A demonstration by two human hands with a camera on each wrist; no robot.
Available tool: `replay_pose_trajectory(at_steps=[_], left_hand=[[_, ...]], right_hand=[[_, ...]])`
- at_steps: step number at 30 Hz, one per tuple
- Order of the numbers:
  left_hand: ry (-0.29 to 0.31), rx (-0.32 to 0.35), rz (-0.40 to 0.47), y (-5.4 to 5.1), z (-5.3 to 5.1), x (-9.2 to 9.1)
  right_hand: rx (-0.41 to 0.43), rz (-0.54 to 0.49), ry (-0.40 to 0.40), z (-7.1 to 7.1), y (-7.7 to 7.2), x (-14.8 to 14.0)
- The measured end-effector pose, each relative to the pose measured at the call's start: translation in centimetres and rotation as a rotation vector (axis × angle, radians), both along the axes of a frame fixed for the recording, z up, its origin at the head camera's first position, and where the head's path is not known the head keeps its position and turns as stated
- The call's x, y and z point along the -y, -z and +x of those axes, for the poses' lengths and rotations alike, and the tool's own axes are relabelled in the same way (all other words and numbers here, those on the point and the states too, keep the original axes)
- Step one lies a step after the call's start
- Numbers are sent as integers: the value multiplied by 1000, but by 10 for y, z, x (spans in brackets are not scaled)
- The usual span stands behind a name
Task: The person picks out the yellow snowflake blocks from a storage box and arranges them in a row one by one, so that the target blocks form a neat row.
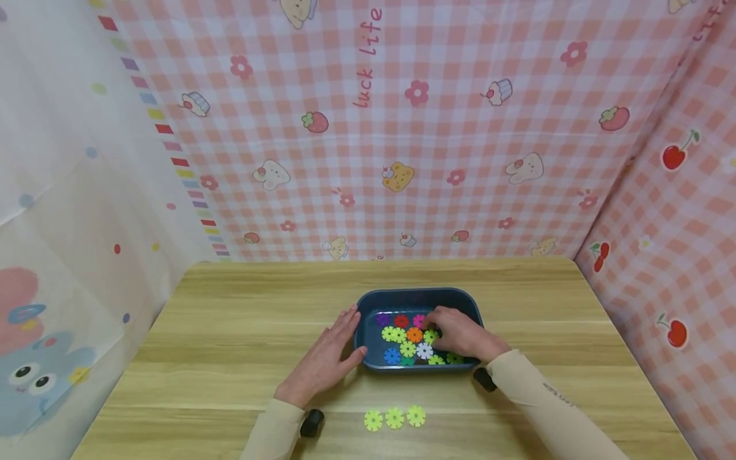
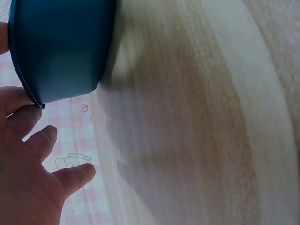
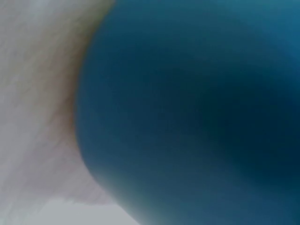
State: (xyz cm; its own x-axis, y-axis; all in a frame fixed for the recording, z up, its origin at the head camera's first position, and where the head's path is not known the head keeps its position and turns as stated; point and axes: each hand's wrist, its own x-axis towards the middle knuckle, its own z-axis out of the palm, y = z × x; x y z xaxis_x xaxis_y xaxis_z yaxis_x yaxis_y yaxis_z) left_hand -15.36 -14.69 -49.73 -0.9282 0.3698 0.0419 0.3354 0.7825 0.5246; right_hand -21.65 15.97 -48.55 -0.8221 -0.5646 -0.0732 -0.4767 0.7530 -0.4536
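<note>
A dark blue tray [image 1: 418,368] holds flower-shaped discs of several colours, among them an orange disc [image 1: 414,335], a white disc [image 1: 424,351] and a blue disc [image 1: 392,356]. My left hand [image 1: 322,361] rests with its fingers against the tray's left rim; in the left wrist view the fingers of that hand [image 2: 28,168] are spread along the tray's edge [image 2: 70,61]. Inside the right part of the tray my right hand [image 1: 462,333] reaches down with bent fingers among the discs; whether it pinches one cannot be told. The right wrist view has only the tray's blurred outer wall [image 3: 178,117].
Three yellow-green discs lie in a row in front of the tray: a left one [image 1: 373,420], a middle one [image 1: 394,418] and a right one [image 1: 416,416]. The wooden table [image 1: 230,332] ends at a checked pink cloth [image 1: 368,140] behind.
</note>
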Motion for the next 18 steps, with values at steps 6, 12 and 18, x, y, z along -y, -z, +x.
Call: replay_pose_trajectory(at_steps=[6,12,18], left_hand=[[2,-7,-4,0,-1,0],[2,-17,-5,-1,-1,0],[0,-11,-5,-2,1,-1]], right_hand=[[-6,29,28,0,0,1],[-12,49,40,0,1,2],[-58,77,36,3,2,3]])
